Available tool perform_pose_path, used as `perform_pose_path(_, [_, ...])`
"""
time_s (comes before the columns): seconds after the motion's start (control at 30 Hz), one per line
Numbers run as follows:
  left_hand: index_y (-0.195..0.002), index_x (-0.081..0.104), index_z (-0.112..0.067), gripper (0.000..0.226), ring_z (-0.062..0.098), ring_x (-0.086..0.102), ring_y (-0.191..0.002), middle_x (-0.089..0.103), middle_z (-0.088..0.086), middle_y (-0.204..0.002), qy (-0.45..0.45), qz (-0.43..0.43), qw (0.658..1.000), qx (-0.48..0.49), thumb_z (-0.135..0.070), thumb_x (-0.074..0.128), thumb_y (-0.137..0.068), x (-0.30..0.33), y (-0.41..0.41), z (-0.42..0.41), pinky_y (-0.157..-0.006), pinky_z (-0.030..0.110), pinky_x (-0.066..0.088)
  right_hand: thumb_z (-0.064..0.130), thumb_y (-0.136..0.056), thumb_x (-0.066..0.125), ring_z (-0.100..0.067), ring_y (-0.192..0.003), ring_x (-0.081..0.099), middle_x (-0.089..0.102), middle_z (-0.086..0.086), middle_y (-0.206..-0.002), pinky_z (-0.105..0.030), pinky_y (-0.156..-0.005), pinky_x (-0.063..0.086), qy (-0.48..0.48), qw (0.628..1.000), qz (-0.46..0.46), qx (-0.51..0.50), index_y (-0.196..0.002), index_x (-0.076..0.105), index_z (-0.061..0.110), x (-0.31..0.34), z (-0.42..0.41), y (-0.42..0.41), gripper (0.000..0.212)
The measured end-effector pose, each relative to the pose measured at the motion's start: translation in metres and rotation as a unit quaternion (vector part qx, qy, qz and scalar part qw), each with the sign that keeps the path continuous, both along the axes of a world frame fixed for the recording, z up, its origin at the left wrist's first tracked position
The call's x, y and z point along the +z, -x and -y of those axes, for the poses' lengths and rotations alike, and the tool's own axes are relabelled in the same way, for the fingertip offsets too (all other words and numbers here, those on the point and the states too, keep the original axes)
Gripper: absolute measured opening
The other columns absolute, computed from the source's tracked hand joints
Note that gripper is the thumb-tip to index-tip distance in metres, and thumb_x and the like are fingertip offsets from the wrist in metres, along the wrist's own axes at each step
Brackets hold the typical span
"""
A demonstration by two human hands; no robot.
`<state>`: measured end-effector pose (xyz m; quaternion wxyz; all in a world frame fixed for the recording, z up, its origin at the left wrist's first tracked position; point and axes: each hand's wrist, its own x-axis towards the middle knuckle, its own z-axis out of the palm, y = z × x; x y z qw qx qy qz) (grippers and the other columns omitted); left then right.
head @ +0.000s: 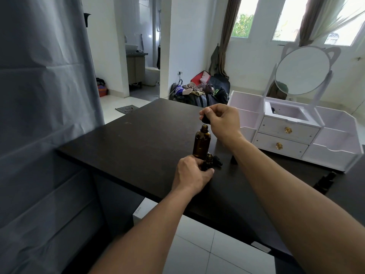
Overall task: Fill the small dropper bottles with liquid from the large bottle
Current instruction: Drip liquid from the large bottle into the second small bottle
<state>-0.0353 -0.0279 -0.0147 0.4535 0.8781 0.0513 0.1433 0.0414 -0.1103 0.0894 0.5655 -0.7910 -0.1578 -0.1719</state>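
Left grip (192,173) curls round a small dropper bottle (207,162) standing uncapped on the dark bench (138,139); just behind it, touching or nearly so, the large amber bottle (201,142) stands upright, mouth open; right grip (221,120) pinches a black cap (206,120) just above that mouth; farther right sits a white organiser (296,133) with a round mirror (303,70).
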Motion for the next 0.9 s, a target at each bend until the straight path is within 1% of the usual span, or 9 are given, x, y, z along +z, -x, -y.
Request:
perform_pose_path(0.1, [-0.112, 0.07, -0.018, 0.037, 0.006, 0.057, -0.096, 0.063, -0.006, -0.115, -0.007, 0.001, 1.0, 0.004, -0.038, 0.074, -0.08, -0.001, 0.0, 0.0, -0.076, 0.017, 0.042, 0.017, -0.096, 0.06, -0.018, -0.084, 0.073, 0.074, -0.005, -0.088, -0.041, -0.084, 0.06, -0.007, 1.0, -0.001, 0.009, -0.085, 0.071, 0.017, 0.001, -0.001, 0.001, 0.015])
perform_pose_path(0.27, [-0.113, 0.069, -0.017, 0.04, 0.008, 0.059, -0.099, 0.063, -0.005, -0.116, -0.009, 0.0, 1.0, 0.005, -0.039, 0.074, -0.08, -0.001, -0.001, 0.001, -0.078, 0.018, 0.044, 0.017, -0.095, 0.061, -0.018, -0.084, 0.073, 0.074, -0.004, -0.087, -0.042, -0.084, 0.06, 0.001, 1.0, 0.005, -0.002, -0.084, 0.072, 0.019, 0.001, 0.0, 0.002, 0.016])
perform_pose_path(0.4, [-0.111, 0.071, -0.018, 0.038, 0.006, 0.057, -0.092, 0.064, -0.004, -0.112, -0.017, 0.009, 1.0, 0.01, -0.039, 0.074, -0.081, -0.001, 0.0, 0.0, -0.074, 0.017, 0.041, 0.017, -0.096, 0.061, -0.019, -0.084, 0.073, 0.074, -0.005, -0.088, -0.042, -0.087, 0.059, -0.009, 1.0, 0.007, -0.001, -0.093, 0.074, 0.009, 0.008, 0.001, 0.004, 0.016])
perform_pose_path(0.5, [-0.111, 0.071, -0.018, 0.036, 0.006, 0.054, -0.087, 0.063, -0.003, -0.107, -0.026, 0.006, 0.999, 0.017, -0.04, 0.073, -0.081, 0.0, 0.0, 0.001, -0.072, 0.018, 0.041, 0.017, -0.096, 0.06, -0.015, -0.081, 0.074, 0.074, -0.005, -0.087, -0.039, -0.085, 0.059, -0.022, 0.999, 0.028, -0.001, -0.094, 0.073, 0.007, 0.022, 0.006, 0.007, 0.017])
perform_pose_path(0.67, [-0.107, 0.072, -0.019, 0.034, 0.007, 0.057, -0.085, 0.064, -0.004, -0.103, -0.04, 0.01, 0.999, 0.01, -0.041, 0.072, -0.081, 0.001, 0.0, 0.002, -0.071, 0.017, 0.043, 0.018, -0.096, 0.06, -0.021, -0.083, 0.073, 0.074, -0.004, -0.083, -0.042, -0.083, 0.06, -0.053, 0.996, 0.071, -0.004, -0.087, 0.072, 0.015, 0.052, 0.014, 0.014, 0.015])
perform_pose_path(0.73, [-0.104, 0.074, -0.018, 0.032, 0.006, 0.058, -0.082, 0.065, -0.004, -0.099, -0.035, 0.017, 0.999, 0.003, -0.04, 0.072, -0.081, 0.001, 0.001, 0.001, -0.067, 0.016, 0.042, 0.015, -0.096, 0.06, -0.018, -0.081, 0.073, 0.073, -0.002, -0.083, -0.039, -0.082, 0.06, -0.075, 0.994, 0.083, -0.001, -0.079, 0.068, 0.022, 0.063, 0.017, 0.02, 0.02])
perform_pose_path(0.8, [-0.101, 0.074, -0.017, 0.03, 0.006, 0.059, -0.081, 0.066, -0.004, -0.096, -0.031, 0.022, 0.999, -0.002, -0.039, 0.072, -0.08, 0.0, 0.001, 0.0, -0.067, 0.016, 0.043, 0.015, -0.096, 0.06, -0.014, -0.079, 0.073, 0.073, 0.002, -0.083, -0.033, -0.08, 0.06, -0.082, 0.991, 0.104, -0.006, -0.076, 0.066, 0.027, 0.068, 0.021, 0.026, 0.024])
perform_pose_path(0.83, [-0.1, 0.075, -0.016, 0.03, 0.007, 0.059, -0.081, 0.066, -0.004, -0.096, -0.032, 0.024, 0.999, -0.003, -0.039, 0.072, -0.08, 0.0, 0.0, 0.0, -0.068, 0.017, 0.044, 0.015, -0.096, 0.06, -0.014, -0.078, 0.073, 0.073, 0.002, -0.083, -0.03, -0.078, 0.06, -0.081, 0.99, 0.111, -0.008, -0.076, 0.067, 0.028, 0.069, 0.023, 0.029, 0.024])
perform_pose_path(0.9, [-0.101, 0.074, -0.016, 0.032, 0.008, 0.06, -0.083, 0.065, -0.003, -0.097, -0.035, 0.023, 0.999, -0.006, -0.04, 0.072, -0.08, -0.001, 0.0, 0.0, -0.071, 0.019, 0.048, 0.016, -0.096, 0.06, -0.014, -0.077, 0.073, 0.073, 0.0, -0.082, -0.025, -0.074, 0.059, -0.075, 0.992, 0.106, -0.004, -0.079, 0.069, 0.024, 0.065, 0.027, 0.034, 0.02])
